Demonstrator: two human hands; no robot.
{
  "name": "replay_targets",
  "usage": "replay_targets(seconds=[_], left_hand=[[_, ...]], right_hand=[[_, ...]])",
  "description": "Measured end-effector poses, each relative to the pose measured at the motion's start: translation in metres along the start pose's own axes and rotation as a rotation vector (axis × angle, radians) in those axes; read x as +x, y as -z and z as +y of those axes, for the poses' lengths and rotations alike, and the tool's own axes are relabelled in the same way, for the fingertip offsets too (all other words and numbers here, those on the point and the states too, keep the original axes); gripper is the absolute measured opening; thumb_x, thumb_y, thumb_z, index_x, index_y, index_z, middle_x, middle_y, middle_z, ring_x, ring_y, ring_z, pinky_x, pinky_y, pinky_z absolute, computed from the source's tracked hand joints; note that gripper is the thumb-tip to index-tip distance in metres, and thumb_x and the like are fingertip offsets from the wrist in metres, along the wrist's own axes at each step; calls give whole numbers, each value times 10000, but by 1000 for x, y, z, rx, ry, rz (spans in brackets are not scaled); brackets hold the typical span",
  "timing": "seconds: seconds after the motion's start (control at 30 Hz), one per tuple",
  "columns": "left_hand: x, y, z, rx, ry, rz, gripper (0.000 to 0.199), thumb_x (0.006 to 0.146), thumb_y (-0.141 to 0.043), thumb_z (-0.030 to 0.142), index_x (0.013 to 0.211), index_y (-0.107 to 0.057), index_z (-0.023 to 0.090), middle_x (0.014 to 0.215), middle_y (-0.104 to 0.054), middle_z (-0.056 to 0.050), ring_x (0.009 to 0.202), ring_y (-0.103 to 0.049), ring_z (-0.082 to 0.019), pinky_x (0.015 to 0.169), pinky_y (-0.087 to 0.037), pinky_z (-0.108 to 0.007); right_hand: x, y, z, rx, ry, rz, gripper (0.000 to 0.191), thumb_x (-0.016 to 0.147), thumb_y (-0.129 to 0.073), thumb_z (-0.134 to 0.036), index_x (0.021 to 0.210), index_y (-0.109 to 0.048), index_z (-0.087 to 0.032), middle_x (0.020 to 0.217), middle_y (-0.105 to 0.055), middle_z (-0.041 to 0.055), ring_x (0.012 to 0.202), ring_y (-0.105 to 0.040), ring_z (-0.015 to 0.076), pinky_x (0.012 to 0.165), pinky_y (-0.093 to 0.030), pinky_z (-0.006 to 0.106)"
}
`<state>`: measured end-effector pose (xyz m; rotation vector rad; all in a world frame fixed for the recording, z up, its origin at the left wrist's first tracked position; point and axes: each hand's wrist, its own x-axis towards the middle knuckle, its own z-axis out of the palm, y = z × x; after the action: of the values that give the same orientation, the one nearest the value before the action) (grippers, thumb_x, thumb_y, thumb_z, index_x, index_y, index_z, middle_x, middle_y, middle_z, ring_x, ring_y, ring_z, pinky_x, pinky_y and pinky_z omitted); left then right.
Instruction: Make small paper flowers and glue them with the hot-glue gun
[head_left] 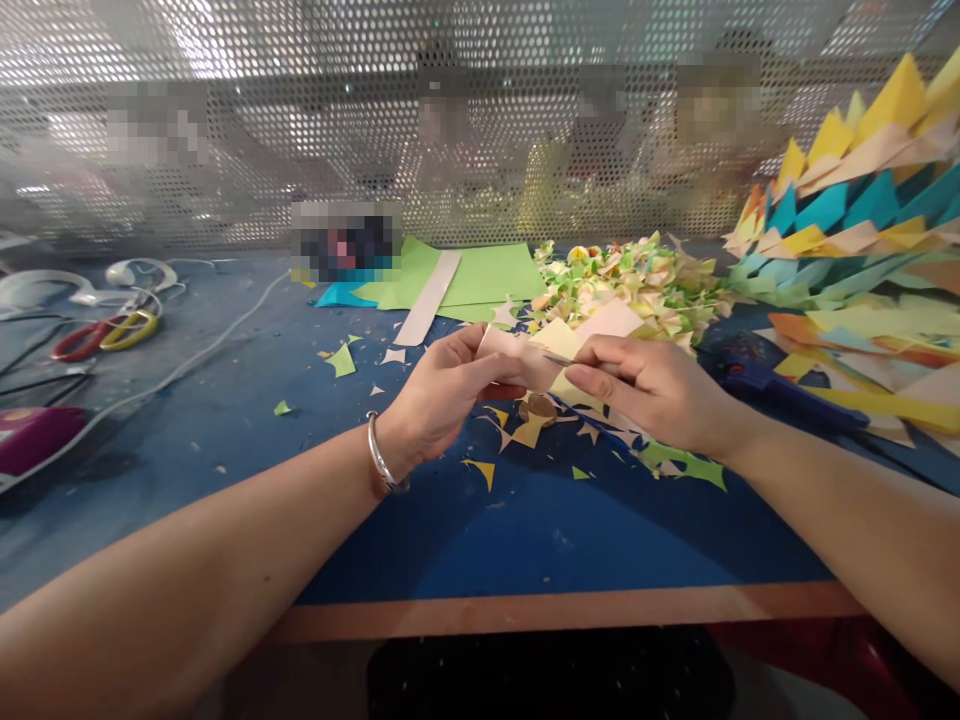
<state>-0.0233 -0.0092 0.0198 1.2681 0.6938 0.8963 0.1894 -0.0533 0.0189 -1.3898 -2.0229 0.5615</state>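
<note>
1. Two bare hands meet over the near middle of the blue bench [420, 540], just on the near side of the heap of multicoloured paper scraps [637, 285].
2. The left hand [442, 390] grips a pale pink piece of thin paper [525, 362] by its left end, thumb on the near face.
3. The right hand [652, 385] pinches a slim tool with a dark, pointed metal tip [556, 359] between thumb and fingers; its kind I cannot tell.
4. The step seems to be cutting or scoring. To do it well, I'd keep the paper taut close to the tip – but the left fingers clear of its line – and use short, light strokes, since thin paper probably buckles under pressure.
5. The pink paper's long axis appears to run left to right, its right end slightly nearer.
6. The tip points left and a little far – towards the left fingers.
</note>
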Motion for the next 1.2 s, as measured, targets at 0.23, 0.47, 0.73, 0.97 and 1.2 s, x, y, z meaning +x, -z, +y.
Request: replay_targets(seconds=[0.23,0.47,0.73,0.97,1.2], left_hand=[[1,0,-1,1,26,12,122,732,-706,176,736,-585,168,768,-696,-21,713,-686,-138,715,-558,-272],[0,0,0,32,15,-6,74,790,-672,203,793,-623,147,824,-712,-56,749,-704,-153,725,-567,-278],[0,0,-1,71,2,-32,110,823,-674,220,805,-629,121,838,-720,-74,756,-709,-159,712,-566,-268],[-2,-2,-2,79,17,-28,106,831,-672,219,811,-614,132,831,-729,-69,740,-721,-159,698,-561,-266],[-2,-2,-4,58,12,-39,120,841,-677,225,832,-609,126,834,-719,-70,755,-725,-180,729,-578,-304]], right_hand=[[0,-1,1,35,-20,-25,422,963,-490,-574,747,-522,-213,548,-391,-52,496,-346,101,483,-248,275],[0,-1,0,-34,17,5,422,974,-479,-553,733,-527,-211,553,-399,-41,508,-353,107,494,-265,272],[0,0,0,-82,3,-10,429,965,-477,-568,753,-556,-203,587,-448,-29,541,-394,108,508,-301,255],[0,1,0,-90,13,-27,447,960,-468,-589,754,-556,-202,564,-438,-36,516,-385,101,493,-286,251],[0,0,1,-81,34,0,437,963,-473,-572,745,-544,-200,585,-433,-31,548,-396,109,510,-304,250]])
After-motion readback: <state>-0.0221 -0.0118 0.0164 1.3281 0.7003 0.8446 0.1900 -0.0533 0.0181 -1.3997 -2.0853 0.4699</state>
